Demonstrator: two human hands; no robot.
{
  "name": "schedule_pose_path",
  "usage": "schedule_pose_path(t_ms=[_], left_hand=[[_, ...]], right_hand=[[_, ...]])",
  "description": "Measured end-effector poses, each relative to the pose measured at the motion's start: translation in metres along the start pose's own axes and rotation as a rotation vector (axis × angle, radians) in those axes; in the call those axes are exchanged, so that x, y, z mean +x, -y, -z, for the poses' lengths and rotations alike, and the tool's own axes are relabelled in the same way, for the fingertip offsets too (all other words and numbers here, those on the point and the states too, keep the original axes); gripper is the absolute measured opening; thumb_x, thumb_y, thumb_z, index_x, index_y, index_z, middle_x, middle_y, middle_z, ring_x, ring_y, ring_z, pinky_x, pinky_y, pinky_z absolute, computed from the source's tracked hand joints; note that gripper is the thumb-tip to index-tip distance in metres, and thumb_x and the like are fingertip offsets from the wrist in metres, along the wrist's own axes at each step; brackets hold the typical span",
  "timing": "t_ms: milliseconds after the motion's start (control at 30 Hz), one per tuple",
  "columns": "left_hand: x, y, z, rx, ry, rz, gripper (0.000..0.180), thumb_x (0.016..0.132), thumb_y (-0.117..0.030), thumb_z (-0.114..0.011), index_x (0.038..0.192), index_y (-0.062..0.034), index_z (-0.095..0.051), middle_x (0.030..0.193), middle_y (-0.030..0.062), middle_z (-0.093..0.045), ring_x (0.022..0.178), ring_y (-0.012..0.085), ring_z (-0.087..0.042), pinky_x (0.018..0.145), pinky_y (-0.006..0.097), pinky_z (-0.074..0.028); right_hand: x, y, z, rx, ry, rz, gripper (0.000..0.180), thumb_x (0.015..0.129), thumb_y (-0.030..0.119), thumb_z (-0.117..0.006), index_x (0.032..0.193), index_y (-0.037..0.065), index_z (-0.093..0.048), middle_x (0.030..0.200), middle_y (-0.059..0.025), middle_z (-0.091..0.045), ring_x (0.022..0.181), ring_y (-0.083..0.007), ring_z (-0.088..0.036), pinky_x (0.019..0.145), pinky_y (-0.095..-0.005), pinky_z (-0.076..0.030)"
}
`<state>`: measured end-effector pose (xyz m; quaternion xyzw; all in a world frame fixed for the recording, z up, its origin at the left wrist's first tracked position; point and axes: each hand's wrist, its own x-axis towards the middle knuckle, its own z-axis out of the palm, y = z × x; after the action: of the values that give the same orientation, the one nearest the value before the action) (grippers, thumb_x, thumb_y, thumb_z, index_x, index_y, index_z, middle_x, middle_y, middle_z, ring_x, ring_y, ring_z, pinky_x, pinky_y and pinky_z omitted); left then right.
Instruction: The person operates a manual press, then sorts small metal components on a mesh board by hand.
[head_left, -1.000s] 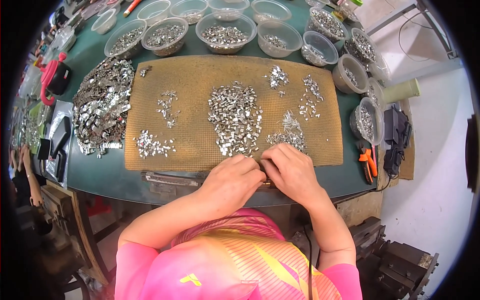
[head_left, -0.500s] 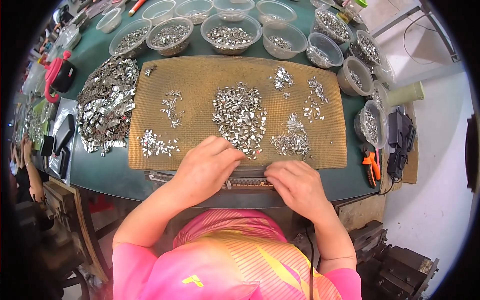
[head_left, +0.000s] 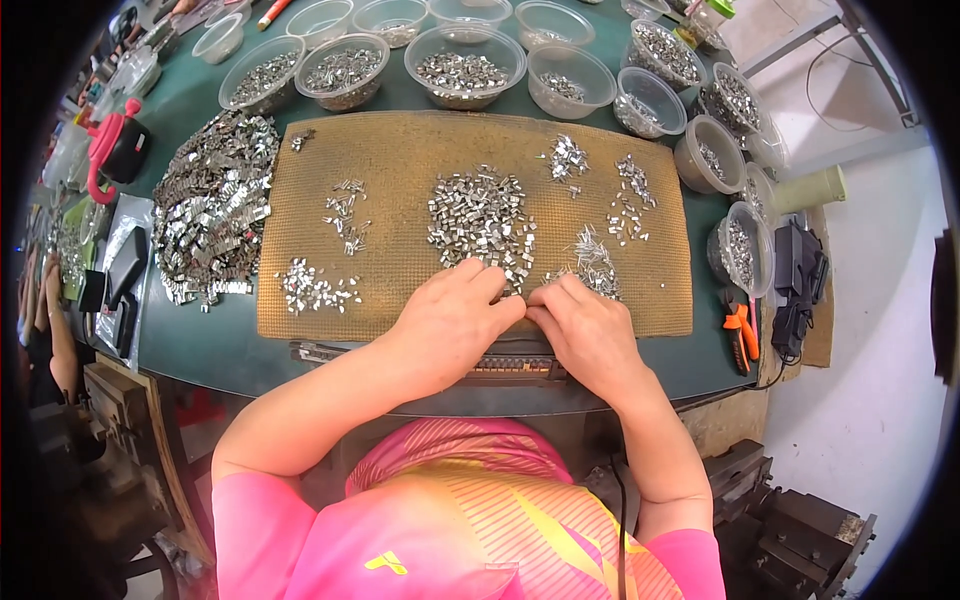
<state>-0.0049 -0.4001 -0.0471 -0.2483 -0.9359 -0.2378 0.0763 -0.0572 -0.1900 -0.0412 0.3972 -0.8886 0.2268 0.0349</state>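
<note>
Two hands meet at the near edge of the brown mat (head_left: 400,180): the left hand (head_left: 450,320) and right hand (head_left: 590,330) touch fingertip to fingertip, pinching small metal clips (head_left: 480,215); what they grip I cannot tell. The central clip pile lies just beyond the fingers. Far left of the left hand a large unsorted heap (head_left: 210,215) remains, so most sorting seems undone; bowls (head_left: 460,65) beyond hold some.

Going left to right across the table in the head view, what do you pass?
Pink-handled tool → big heap of metal clips → brown mat → central pile of small clips → orange pliers → black adapter.
</note>
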Motion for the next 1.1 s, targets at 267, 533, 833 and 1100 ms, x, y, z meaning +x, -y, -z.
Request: schedule_pose_path(t_ms=[267,533,833,1100], left_hand=[[-0.003,0.0,-0.002,-0.035,-0.039,-0.01,0.017,0.078,-0.008,-0.067,0.093,-0.0072,-0.061,0.093,0.0093,-0.053,0.093,0.0289,-0.057,0.079,0.04,-0.053],[-0.008,0.003,0.008,-0.14,-0.102,0.073,0.013,0.086,-0.007,-0.071,0.095,-0.0061,-0.062,0.093,0.009,-0.06,0.093,0.0302,-0.061,0.077,0.042,-0.052],[-0.035,-0.002,0.021,-0.385,-0.154,0.263,0.013,0.089,-0.003,-0.071,0.098,-0.0032,-0.062,0.086,0.0114,-0.064,0.08,0.0322,-0.063,0.072,0.042,-0.051],[-0.047,-0.001,0.019,-0.399,-0.174,0.255,0.012,0.089,-0.003,-0.073,0.099,-0.0041,-0.066,0.088,0.0108,-0.066,0.081,0.0305,-0.064,0.071,0.04,-0.051]], right_hand=[[-0.028,0.021,0.013,0.209,0.02,0.131,0.017,0.086,0.008,-0.075,0.1,0.007,-0.066,0.102,-0.007,-0.068,0.089,-0.0295,-0.067,0.079,-0.0403,-0.052],[-0.025,0.017,0.006,0.166,0.001,0.092,0.017,0.087,0.011,-0.075,0.102,0.009,-0.068,0.102,-0.0052,-0.068,0.091,-0.0268,-0.067,0.077,-0.0387,-0.053],[0.0,0.016,-0.007,-0.009,0.048,-0.003,0.014,0.088,0.015,-0.076,0.097,0.009,-0.068,0.09,-0.0047,-0.065,0.08,-0.0262,-0.066,0.069,-0.0385,-0.054],[-0.02,0.022,0.006,0.116,0.002,0.147,0.016,0.086,0.011,-0.076,0.098,0.008,-0.065,0.096,-0.0056,-0.066,0.086,-0.0262,-0.066,0.074,-0.039,-0.053]])
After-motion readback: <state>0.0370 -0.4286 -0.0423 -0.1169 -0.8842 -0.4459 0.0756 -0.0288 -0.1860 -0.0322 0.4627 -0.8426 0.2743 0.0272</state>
